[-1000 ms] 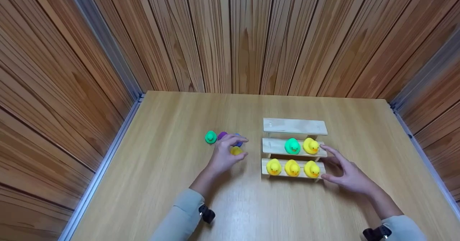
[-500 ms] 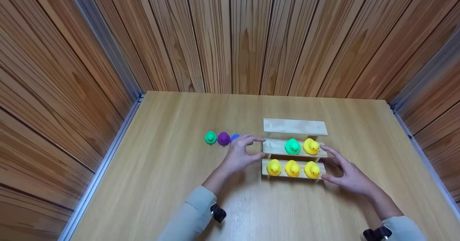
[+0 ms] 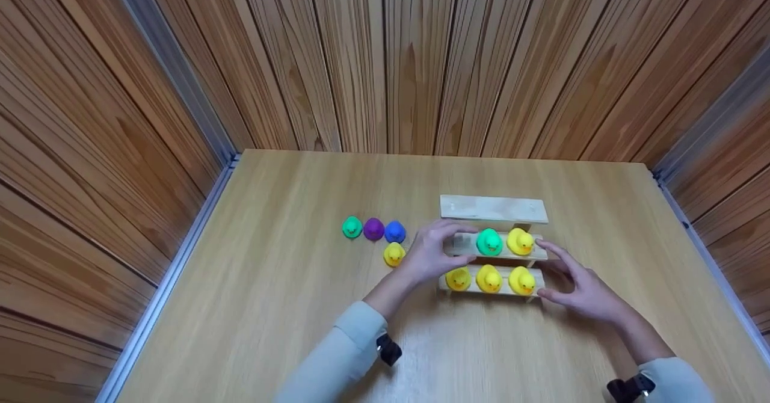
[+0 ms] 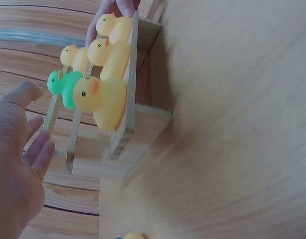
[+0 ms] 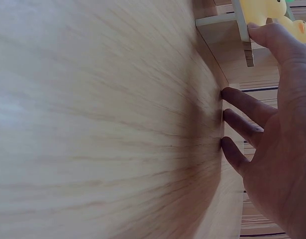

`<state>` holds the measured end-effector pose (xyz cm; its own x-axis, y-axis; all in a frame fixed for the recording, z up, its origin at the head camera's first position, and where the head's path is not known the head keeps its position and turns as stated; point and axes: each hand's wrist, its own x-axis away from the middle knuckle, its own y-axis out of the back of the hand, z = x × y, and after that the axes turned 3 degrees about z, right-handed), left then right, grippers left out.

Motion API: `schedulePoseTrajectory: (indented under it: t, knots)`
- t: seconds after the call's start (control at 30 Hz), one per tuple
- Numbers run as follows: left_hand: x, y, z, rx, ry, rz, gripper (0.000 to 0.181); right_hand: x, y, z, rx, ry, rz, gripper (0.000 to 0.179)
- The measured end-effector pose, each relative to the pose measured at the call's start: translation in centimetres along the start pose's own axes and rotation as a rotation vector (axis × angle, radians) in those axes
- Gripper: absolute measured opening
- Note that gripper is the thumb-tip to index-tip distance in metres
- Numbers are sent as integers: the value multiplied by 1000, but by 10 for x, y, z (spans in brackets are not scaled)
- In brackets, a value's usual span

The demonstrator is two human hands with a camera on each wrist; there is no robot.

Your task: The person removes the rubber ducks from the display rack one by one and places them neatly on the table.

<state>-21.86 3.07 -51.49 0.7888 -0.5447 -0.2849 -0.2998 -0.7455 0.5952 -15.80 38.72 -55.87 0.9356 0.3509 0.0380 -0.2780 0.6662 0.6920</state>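
Between the wide-spread left hand (image 3: 430, 252) and wide-spread right hand (image 3: 589, 295) sits the green duck (image 3: 489, 242).

Frame lies sideways; desk (image 4: 232, 139) fills the right half. Wooden rack (image 4: 103, 159) carries three yellow ducks (image 4: 110, 55) in a row on its nearest shelf, the closest appearing largest. On the shelf behind: a green duck (image 4: 68, 87) and another yellow duck (image 4: 72, 57). Left hand (image 4: 16, 164) at left edge, one digit extended near the green duck, other fingers bent; contact with rack cannot be judged. Right hand (image 4: 107, 7), partly cropped, at the rack's far end. Background: plank wall (image 4: 68, 196), pale rail (image 4: 38, 36). Lower edge crops a small yellow object (image 4: 135, 235), blue sliver (image 4: 119, 237) adjacent.
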Motion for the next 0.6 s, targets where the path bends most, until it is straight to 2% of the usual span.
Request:
schedulePoseTrajectory:
  t: [0.2, 0.43, 0.6]
  knots:
    - [-6, -9, -7, -13, -10, 24, 44, 0, 0, -2, 0, 5, 7, 95]
    - [-12, -21, -13, 44, 61, 48, 44, 0, -2, -6, 21, -5, 17, 95]
    - [-18, -27, -12, 70, 76, 31, 43, -2, -1, -5, -26, 6, 24, 96]
